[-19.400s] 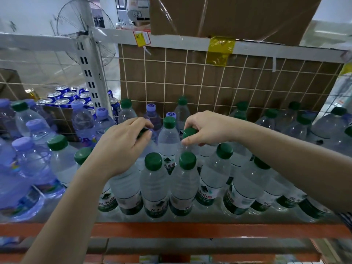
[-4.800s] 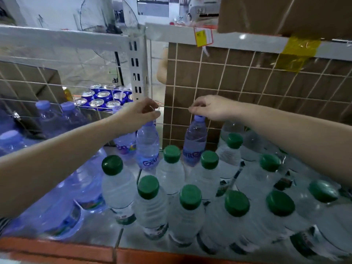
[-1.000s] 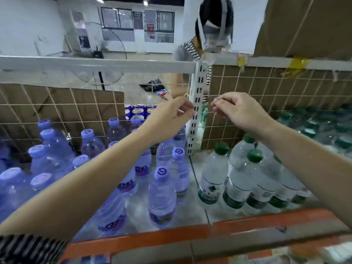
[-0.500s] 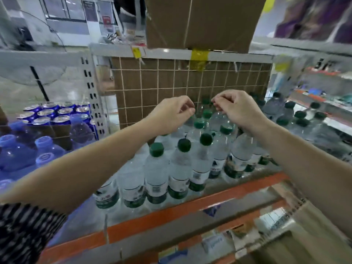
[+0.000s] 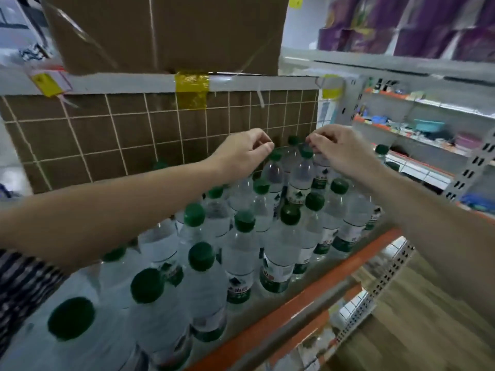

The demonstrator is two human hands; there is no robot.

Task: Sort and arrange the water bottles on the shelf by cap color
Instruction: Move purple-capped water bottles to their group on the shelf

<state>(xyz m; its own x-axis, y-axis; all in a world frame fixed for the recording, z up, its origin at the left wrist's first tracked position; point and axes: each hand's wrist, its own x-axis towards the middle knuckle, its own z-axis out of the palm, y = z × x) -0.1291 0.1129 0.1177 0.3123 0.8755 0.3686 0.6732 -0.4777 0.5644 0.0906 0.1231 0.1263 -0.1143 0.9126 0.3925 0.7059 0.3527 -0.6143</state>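
The green-capped water bottles [image 5: 239, 253] stand packed in rows just behind the orange shelf edge [image 5: 353, 263]. Over the rows farthest from that edge we hold our 2 hands near each other. The left hand [image 5: 245, 153] and right hand [image 5: 340, 153] each have curled fingers, thumb against forefinger, and nothing visibly held. We cannot tell whether they touch the caps beneath. A wire-grid panel [image 5: 120, 135] backs the shelf opposite the edge, with a cardboard box [image 5: 166, 30] above.

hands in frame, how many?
2: left hand and right hand, side by side above the back rows of green-capped bottles, both curled. None looks hidden.
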